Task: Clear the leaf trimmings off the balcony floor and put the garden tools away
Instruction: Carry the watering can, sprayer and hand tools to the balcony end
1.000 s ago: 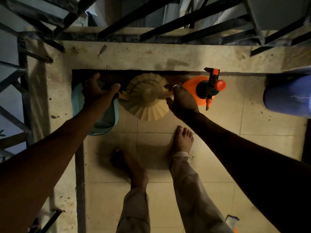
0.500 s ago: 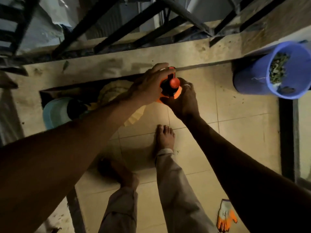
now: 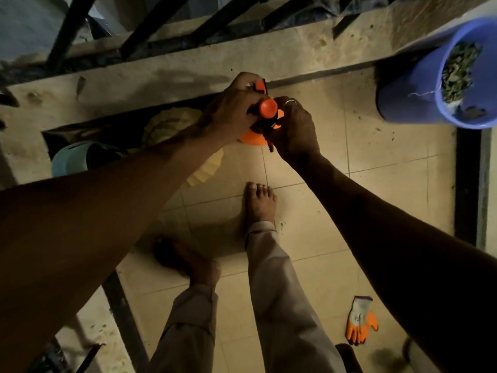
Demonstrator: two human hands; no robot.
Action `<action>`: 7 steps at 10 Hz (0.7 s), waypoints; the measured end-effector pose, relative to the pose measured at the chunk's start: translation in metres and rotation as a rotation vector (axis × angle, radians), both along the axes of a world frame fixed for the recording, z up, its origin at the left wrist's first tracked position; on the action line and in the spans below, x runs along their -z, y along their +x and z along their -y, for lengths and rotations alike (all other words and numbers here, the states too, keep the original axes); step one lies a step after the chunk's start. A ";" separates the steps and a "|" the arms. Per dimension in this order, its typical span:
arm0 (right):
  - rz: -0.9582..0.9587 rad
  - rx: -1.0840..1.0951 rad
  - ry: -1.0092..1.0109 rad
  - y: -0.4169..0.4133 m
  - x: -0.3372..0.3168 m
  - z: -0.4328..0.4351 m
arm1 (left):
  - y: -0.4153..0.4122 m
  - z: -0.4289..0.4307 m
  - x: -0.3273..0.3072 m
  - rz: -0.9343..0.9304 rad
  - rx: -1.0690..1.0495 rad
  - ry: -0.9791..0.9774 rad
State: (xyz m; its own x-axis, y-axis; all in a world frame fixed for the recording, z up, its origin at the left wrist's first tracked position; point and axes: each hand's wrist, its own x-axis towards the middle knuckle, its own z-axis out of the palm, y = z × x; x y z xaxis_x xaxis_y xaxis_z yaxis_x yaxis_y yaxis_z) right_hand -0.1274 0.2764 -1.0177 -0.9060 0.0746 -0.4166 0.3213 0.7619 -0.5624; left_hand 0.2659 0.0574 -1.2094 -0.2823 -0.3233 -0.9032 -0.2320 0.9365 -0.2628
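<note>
The left hand (image 3: 231, 111) curls over the black head of the sprayer (image 3: 267, 107), fingers wrapped round its top and handle. The right hand (image 3: 294, 130), a ring (image 3: 290, 102) on one finger, grips the sprayer's neck from the other side, fingers bent round it. The orange knob shows between the two hands and the orange tank bulges out under them. Whether the base touches the floor (image 3: 376, 197) cannot be told.

The sprayer is close against the ledge (image 3: 188, 68), with the railing (image 3: 67, 25) beyond. Just left of it lies a cream pleated thing (image 3: 207, 168), half under the left forearm, and further left a teal tub (image 3: 67, 160). Well to the sprayer's right stands a blue bucket (image 3: 403, 103) holding leaf trimmings (image 3: 457, 71). Below the sprayer a bare foot (image 3: 259, 203) stands on the tiles. Far down and to the right a grey and orange glove (image 3: 360, 321) lies flat on the floor. Any print on it is too dim to read.
</note>
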 end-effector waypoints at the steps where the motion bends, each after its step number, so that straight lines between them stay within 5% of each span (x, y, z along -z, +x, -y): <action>1: 0.008 -0.020 0.032 0.001 0.000 -0.006 | -0.022 0.000 0.002 -0.113 -0.493 0.186; 2: -0.012 -0.028 -0.034 -0.001 -0.006 -0.008 | -0.029 -0.014 0.015 -0.350 -0.248 0.051; 3: -0.027 -0.059 -0.007 0.002 -0.003 -0.007 | -0.006 0.003 0.014 0.022 0.567 -0.114; 4: -0.043 0.050 -0.020 0.005 0.010 -0.005 | -0.053 0.009 -0.008 0.190 1.318 -0.091; 5: -0.037 0.067 -0.080 0.008 0.012 -0.003 | -0.305 -0.025 -0.074 -0.266 0.717 0.670; 6: -0.060 0.053 -0.095 0.009 0.008 -0.003 | -0.445 -0.066 -0.153 -0.761 0.029 0.975; 7: -0.057 0.029 -0.072 0.011 0.011 -0.005 | -0.441 -0.074 -0.176 -0.825 0.057 0.994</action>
